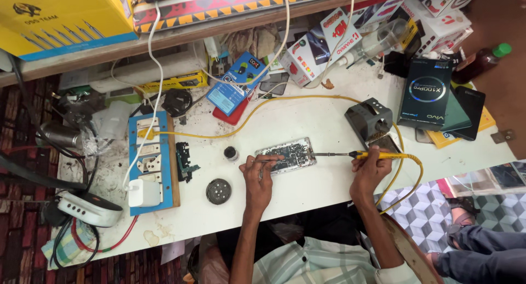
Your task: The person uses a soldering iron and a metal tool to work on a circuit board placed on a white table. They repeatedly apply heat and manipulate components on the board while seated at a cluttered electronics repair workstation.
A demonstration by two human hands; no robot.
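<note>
Yellow-handled soldering iron (366,154) is gripped in the right hand (370,169), its tip resting at the right edge of the opened phone (286,155), which lies flat on the white bench (307,191) with its circuit board exposed. Left hand (257,177) is closed on a thin tool, seemingly tweezers (267,161), touching the phone's left end. Judged so, disassembly is complete and board work is in hand; reassembly remains outstanding, with loose parts beside the blue socket board (149,163).
</note>
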